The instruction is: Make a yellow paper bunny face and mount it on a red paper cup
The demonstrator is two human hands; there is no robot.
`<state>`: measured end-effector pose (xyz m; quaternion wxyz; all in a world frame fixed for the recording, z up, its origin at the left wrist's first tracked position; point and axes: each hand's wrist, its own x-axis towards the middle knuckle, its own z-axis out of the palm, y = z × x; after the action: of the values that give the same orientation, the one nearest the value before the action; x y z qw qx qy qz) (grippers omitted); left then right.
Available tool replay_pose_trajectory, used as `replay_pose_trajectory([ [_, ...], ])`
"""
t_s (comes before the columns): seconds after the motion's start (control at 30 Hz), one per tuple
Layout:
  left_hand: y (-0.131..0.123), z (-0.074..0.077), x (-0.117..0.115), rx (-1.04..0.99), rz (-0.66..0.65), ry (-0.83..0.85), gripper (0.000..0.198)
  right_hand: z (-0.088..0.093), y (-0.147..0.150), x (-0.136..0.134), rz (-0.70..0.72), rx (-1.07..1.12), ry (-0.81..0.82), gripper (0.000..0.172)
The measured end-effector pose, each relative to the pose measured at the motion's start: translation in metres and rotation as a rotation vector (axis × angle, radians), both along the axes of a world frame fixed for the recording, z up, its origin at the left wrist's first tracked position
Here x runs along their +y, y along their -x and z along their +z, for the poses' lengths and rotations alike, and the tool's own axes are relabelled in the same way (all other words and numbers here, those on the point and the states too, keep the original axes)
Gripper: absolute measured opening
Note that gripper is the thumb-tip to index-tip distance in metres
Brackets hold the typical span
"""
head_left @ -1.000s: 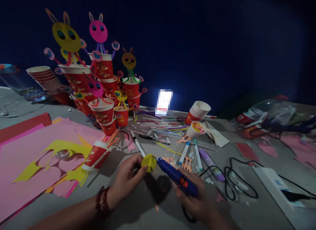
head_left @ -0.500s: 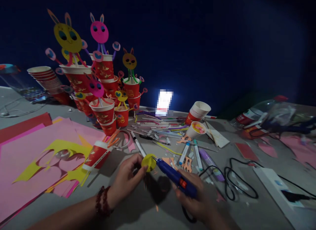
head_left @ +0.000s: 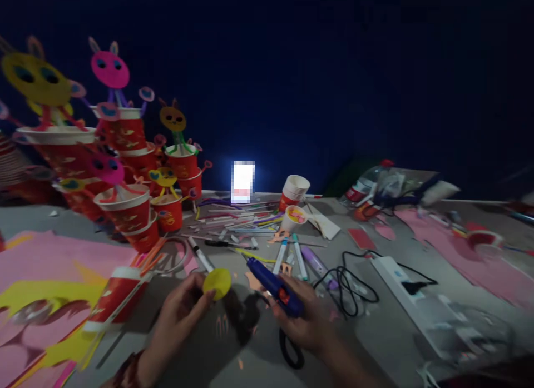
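Between thumb and fingers, my left hand [head_left: 183, 304] pinches a yellow paper disc [head_left: 218, 282], its flat face toward me. My right hand [head_left: 306, 313] wraps around a blue glue gun [head_left: 273, 285] with a red patch on its side. The gun's nozzle points up and left, a short gap from the disc's right edge. A black cord hangs below the gun. Small orange paper ear shapes [head_left: 222, 324] lie on the table under the hands. A white marker [head_left: 201, 254] lies just beyond my left hand.
Red paper cups with rabbit figures [head_left: 120, 210] are stacked at left, behind a tipped cup [head_left: 114, 299] and cut yellow paper [head_left: 75, 343]. Pipe cleaners [head_left: 237, 215], a cup of paper pieces [head_left: 294, 217] and markers [head_left: 299, 257] lie ahead. A power strip [head_left: 411, 302] and bottle [head_left: 362, 185] are at right.
The view has swung right, so the table things sit further left. The glue gun's nozzle has drawn back from the yellow disc, which has turned to show a flat face.
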<state>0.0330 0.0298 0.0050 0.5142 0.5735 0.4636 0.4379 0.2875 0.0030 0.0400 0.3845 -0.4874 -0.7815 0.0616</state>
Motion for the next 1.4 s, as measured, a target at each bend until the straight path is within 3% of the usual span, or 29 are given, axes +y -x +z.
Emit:
replay_pose_trajectory([
  [0.13,0.001,-0.007,0.006,-0.078,0.014,0.102,0.030,0.014,-0.046,0.006,-0.258,-0.055,0.034,0.024],
  [0.27,0.000,-0.006,0.009,-0.122,0.074,0.149,0.033,0.018,-0.115,0.026,-0.709,-0.420,0.160,0.032],
  [0.37,-0.001,-0.003,0.011,-0.190,0.107,0.148,0.033,0.004,-0.160,0.048,-0.776,-0.617,0.322,0.034],
  [0.43,-0.002,-0.001,0.014,-0.242,0.126,0.113,0.032,-0.007,-0.180,0.061,-0.682,-0.667,0.412,0.036],
  [0.5,-0.002,-0.001,0.016,-0.242,0.147,0.103,0.032,-0.012,-0.189,0.066,-0.603,-0.687,0.401,0.040],
  [0.57,-0.002,-0.001,0.018,-0.244,0.159,0.098,0.032,-0.008,-0.179,0.062,-0.562,-0.693,0.307,0.039],
  [0.63,-0.002,-0.002,0.019,-0.249,0.160,0.093,0.033,0.002,-0.147,0.051,-0.485,-0.632,0.135,0.032],
  [0.67,-0.002,-0.002,0.020,-0.251,0.156,0.090,0.034,0.007,-0.123,0.043,-0.383,-0.557,0.079,0.028],
  [0.73,-0.003,-0.003,0.019,-0.252,0.145,0.087,0.034,0.014,-0.068,0.029,0.015,-0.404,0.131,0.022],
  [0.77,-0.003,-0.002,0.018,-0.249,0.137,0.086,0.034,0.015,-0.040,0.024,0.250,-0.375,0.237,0.021],
  [0.8,-0.003,-0.002,0.018,-0.245,0.131,0.083,0.033,0.015,-0.014,0.022,0.422,-0.364,0.328,0.020],
  [0.83,-0.003,-0.001,0.017,-0.240,0.126,0.080,0.033,0.014,0.008,0.021,0.507,-0.354,0.370,0.019],
  [0.97,-0.002,-0.002,0.017,-0.226,0.119,0.056,0.032,0.005,0.052,0.032,0.601,-0.458,0.417,0.015],
  [1.17,0.000,-0.009,0.020,-0.228,0.100,0.061,0.031,0.005,0.055,0.040,0.621,-0.497,0.465,0.009],
  [1.4,0.001,-0.012,0.019,-0.235,0.077,0.074,0.031,0.005,0.055,0.037,0.612,-0.378,0.535,0.007],
])
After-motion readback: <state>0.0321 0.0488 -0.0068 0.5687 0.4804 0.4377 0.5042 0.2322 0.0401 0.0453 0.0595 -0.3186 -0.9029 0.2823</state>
